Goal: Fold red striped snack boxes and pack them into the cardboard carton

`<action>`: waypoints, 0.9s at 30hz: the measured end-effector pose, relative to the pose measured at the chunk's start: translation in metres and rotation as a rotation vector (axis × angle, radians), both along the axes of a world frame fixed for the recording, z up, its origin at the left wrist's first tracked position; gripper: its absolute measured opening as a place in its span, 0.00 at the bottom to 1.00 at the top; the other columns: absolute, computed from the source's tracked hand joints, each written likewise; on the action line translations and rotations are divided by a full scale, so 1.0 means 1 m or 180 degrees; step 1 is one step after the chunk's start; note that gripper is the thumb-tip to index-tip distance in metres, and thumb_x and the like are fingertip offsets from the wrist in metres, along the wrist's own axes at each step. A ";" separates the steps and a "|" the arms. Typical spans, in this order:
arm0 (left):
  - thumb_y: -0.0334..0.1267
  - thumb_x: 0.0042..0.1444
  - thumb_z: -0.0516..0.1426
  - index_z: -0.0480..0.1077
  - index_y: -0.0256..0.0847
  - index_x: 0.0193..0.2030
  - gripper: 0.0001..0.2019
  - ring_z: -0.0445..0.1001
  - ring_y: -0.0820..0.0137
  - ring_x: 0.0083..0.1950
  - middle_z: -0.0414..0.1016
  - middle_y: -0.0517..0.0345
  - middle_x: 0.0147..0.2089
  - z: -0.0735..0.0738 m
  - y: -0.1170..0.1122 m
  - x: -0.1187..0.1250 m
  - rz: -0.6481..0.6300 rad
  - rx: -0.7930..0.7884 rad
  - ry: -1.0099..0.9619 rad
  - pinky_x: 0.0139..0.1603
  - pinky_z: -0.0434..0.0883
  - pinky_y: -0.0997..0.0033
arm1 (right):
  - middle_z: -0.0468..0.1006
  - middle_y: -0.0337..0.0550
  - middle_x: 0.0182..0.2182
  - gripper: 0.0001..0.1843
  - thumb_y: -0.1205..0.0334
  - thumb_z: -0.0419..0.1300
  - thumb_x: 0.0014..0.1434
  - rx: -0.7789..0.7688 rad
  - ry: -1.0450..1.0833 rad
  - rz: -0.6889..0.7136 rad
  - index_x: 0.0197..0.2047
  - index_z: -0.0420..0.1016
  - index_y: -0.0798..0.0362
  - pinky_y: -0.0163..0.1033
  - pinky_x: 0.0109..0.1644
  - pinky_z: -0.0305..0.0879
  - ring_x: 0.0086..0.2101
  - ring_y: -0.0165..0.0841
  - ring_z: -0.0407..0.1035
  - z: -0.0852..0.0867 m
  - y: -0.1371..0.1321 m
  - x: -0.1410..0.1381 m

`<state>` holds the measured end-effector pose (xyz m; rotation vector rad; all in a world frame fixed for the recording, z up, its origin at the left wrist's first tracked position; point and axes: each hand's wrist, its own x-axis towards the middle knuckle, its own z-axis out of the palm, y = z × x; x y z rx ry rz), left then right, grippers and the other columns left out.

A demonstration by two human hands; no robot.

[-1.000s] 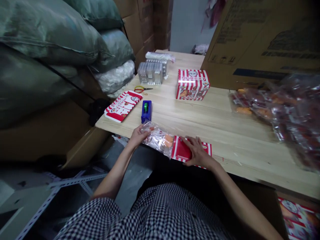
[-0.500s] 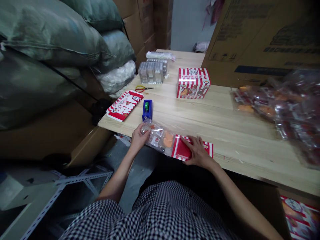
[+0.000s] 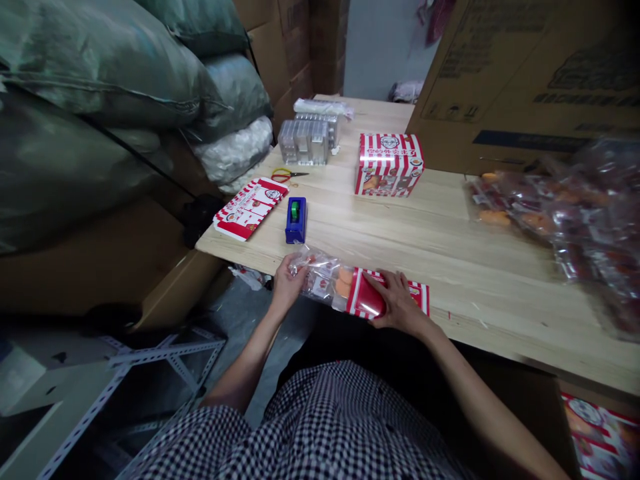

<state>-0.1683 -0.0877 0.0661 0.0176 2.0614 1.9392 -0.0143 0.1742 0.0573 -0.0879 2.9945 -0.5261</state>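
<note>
My left hand (image 3: 289, 283) pinches the left end of a clear plastic bag (image 3: 320, 285) at the table's front edge. Orange pieces and small packets show through the film. The bag's right end is inside the open left end of a red-and-white striped carton (image 3: 367, 298) lying on its side. My right hand (image 3: 399, 303) grips this carton, with the thumb across its red face and the fingers at its far side. How deep the bag reaches inside is hidden. Just beyond my left hand stands a blue tape dispenser (image 3: 296, 223) with green tape.
A flat printed carton (image 3: 251, 208) and yellow-handled scissors (image 3: 283, 175) lie at the left. Farther back stand clear plastic boxes (image 3: 303, 142) and an upright striped carton (image 3: 389, 167). Bagged pieces (image 3: 565, 213) are heaped at right, before a large cardboard box (image 3: 500, 87).
My left hand has moved slightly right with the bag, and the bag sits farther into the carton. The carton and my right hand have barely shifted.
</note>
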 end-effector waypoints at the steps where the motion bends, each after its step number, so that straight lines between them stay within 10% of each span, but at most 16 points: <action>1: 0.44 0.47 0.66 0.67 0.38 0.55 0.28 0.72 0.73 0.23 0.76 0.61 0.31 -0.003 0.001 0.000 -0.0019 0.0028 -0.0033 0.24 0.73 0.73 | 0.56 0.61 0.66 0.59 0.49 0.72 0.42 0.0011 0.0003 -0.0011 0.74 0.52 0.50 0.66 0.70 0.31 0.67 0.58 0.47 0.000 0.000 0.000; 27: 0.43 0.45 0.66 0.70 0.35 0.49 0.24 0.71 0.74 0.24 0.77 0.61 0.30 -0.023 0.015 0.002 0.0118 0.0057 -0.0025 0.25 0.70 0.76 | 0.55 0.63 0.66 0.57 0.51 0.73 0.42 0.0032 0.0254 0.0171 0.72 0.56 0.50 0.71 0.68 0.35 0.66 0.61 0.48 -0.002 -0.006 -0.005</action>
